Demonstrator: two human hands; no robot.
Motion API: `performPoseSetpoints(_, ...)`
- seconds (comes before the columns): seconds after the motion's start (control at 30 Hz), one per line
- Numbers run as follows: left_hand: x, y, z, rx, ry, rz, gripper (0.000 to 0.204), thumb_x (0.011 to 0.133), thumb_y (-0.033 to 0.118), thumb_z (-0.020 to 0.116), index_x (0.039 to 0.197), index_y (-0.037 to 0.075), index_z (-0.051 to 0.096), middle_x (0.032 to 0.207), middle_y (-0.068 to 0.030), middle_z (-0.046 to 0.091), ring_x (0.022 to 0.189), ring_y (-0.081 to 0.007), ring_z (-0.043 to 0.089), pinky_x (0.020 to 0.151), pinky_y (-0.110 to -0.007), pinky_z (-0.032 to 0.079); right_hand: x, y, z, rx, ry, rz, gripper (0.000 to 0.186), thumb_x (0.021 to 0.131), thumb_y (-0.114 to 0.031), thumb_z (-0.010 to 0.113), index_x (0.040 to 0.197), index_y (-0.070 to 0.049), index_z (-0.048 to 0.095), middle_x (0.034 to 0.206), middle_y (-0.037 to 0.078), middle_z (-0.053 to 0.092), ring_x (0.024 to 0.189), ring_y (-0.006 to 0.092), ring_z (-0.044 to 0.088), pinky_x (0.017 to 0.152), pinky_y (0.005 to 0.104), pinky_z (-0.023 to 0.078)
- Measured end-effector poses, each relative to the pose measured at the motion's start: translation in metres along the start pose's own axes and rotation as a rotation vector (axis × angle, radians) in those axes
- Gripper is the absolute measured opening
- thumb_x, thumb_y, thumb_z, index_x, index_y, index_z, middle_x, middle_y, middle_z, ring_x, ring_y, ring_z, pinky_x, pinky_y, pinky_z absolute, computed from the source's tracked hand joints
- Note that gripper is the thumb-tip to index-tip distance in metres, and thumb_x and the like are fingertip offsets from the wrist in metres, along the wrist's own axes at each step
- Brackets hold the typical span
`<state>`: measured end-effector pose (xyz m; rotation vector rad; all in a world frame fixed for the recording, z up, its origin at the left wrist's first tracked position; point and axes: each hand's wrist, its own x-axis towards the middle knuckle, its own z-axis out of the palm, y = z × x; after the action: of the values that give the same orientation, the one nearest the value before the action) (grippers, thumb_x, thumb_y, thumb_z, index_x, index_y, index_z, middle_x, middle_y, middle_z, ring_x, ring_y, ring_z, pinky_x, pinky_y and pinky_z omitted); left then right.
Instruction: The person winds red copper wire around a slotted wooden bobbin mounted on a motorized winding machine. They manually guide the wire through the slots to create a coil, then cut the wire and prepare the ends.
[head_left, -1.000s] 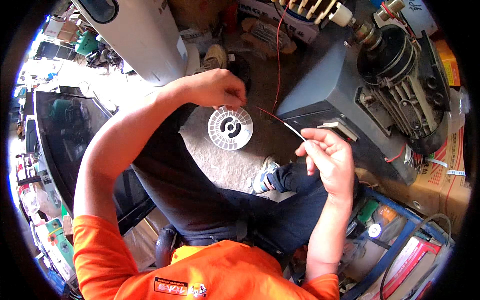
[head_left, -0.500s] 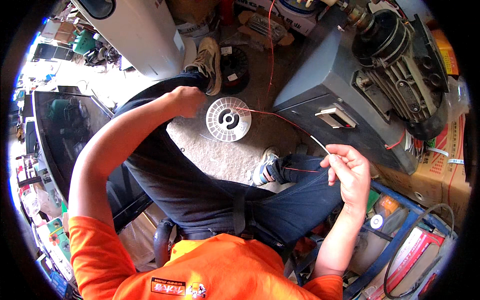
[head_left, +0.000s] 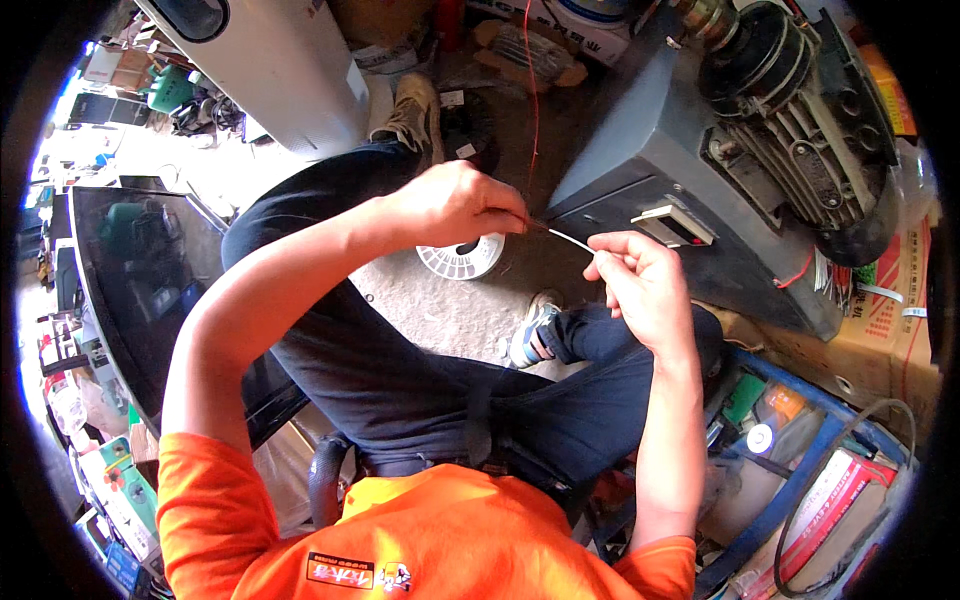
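My left hand (head_left: pixel 462 205) is closed, its fingertips pinching the thin reddish wire right beside a slim white sleeve (head_left: pixel 572 240). My right hand (head_left: pixel 645 285) grips the other end of that sleeve between thumb and forefinger. The sleeve slants between the two hands, with a short bit of wire showing at its left end. A white wire spool (head_left: pixel 462 262) lies on the floor under my left hand, which hides its upper part. From the top of the view a red wire (head_left: pixel 532 120) hangs down behind my left fingertips.
A grey metal machine (head_left: pixel 620 170) with a dark finned motor (head_left: pixel 795 150) stands at the right. Below it sits a blue-framed crate (head_left: pixel 815 450) of mixed items. A dark glossy panel (head_left: pixel 140 270) leans at the left; a white appliance (head_left: pixel 280 70) is beyond my leg.
My left hand has come right from above the spool to the wire beside the sleeve. My right hand has moved up and left with the sleeve.
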<state>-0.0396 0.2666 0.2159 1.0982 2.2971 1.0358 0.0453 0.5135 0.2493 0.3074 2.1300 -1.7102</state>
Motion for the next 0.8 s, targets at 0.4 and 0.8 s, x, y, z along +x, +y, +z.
performPoseSetpoints(0.4, -0.075, -0.038, -0.032, 0.532, -0.039, -0.575, 0.017, 0.080, 0.025, 0.062, 0.085, 0.011, 0.070, 0.074, -0.0139, 0.065, 0.071, -0.0309, 0.065, 0.066, -0.040, 0.052, -0.021, 0.024, -0.040, 0.110, 0.039, 0.033, 0.016, 0.088, -0.008, 0.059, 0.101, 0.000, 0.064, 0.072, 0.003, 0.063, 0.054, 0.0030, 0.051, 0.048, 0.0176, 0.043)
performPoseSetpoints(0.8, -0.049, 0.002, 0.031, 0.652, -0.661, -0.688, 0.023, 0.079, 0.020, 0.058, 0.093, 0.004, 0.065, 0.108, -0.0183, 0.062, 0.090, -0.0227, 0.066, 0.066, -0.037, 0.055, -0.039, 0.039, -0.039, 0.426, 0.190, 0.083, 0.017, 0.091, -0.009, 0.055, 0.105, 0.000, 0.060, 0.075, 0.006, 0.061, 0.052, 0.0058, 0.053, 0.043, 0.0205, 0.047)
